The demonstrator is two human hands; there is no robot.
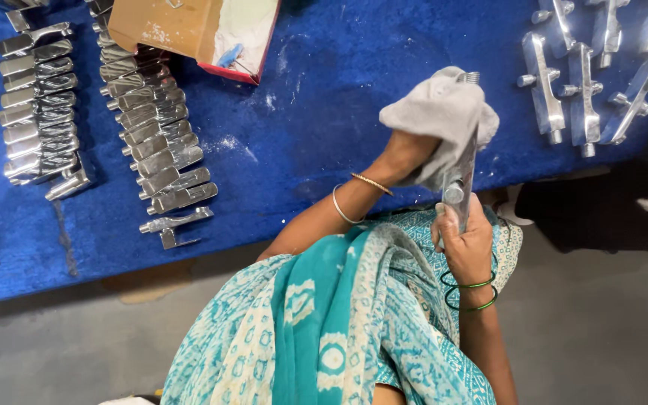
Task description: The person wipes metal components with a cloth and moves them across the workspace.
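Observation:
My right hand (465, 241), with green bangles at the wrist, grips the lower end of a shiny metal handle (460, 180) held upright over the table's near edge. My left hand (406, 154), with gold and silver bangles, clutches a grey cloth (438, 111) that is wrapped over the upper part of the handle. Only the tip of the handle shows above the cloth.
The table is covered in blue fabric (324, 127). Two rows of several polished metal handles (37, 97) (155, 139) lie at the left. An open cardboard box (189, 30) sits at the back. Several more handles (586, 82) lie at the right. Grey floor below.

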